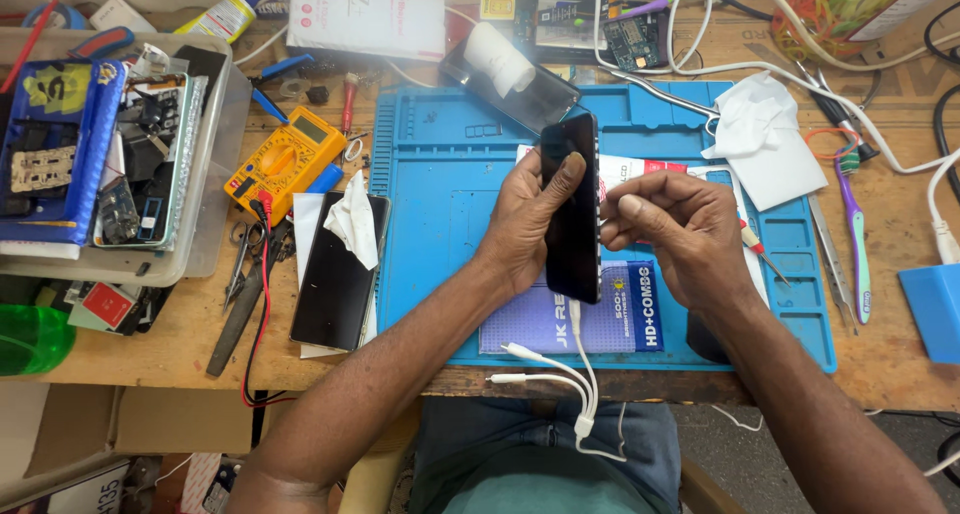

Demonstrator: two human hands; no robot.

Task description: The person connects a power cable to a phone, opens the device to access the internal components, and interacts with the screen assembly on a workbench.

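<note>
the black smartphone (572,209) is up off the blue work mat (440,204), held on edge above its middle, long axis running near straight away from the person: top end pointing to the far side of the bench, bottom end pointing back toward the lap. a white cable (580,354) is plugged into that bottom end and hangs down over the table edge, splitting into several connectors. the dark glass face is turned to the left.

left hand (525,224) is wrapped around the phone from the left, thumb laid up along the screen, fingers closed behind it, a firm grip. right hand (680,236) sits just beside the phone's right edge, fingers curled in and pinched together at that edge; whether it holds something small there, can't tell.

under the hands, a blue and white printed box (625,319) lies flat on the mat. left of the mat, a second dark phone (335,274) lies face up with a crumpled white tissue (352,219) on its top, and a yellow multimeter (285,162) sits just beyond it. far right, a purple toothbrush (855,234) lies on the wood beside tweezers (828,259).
</note>
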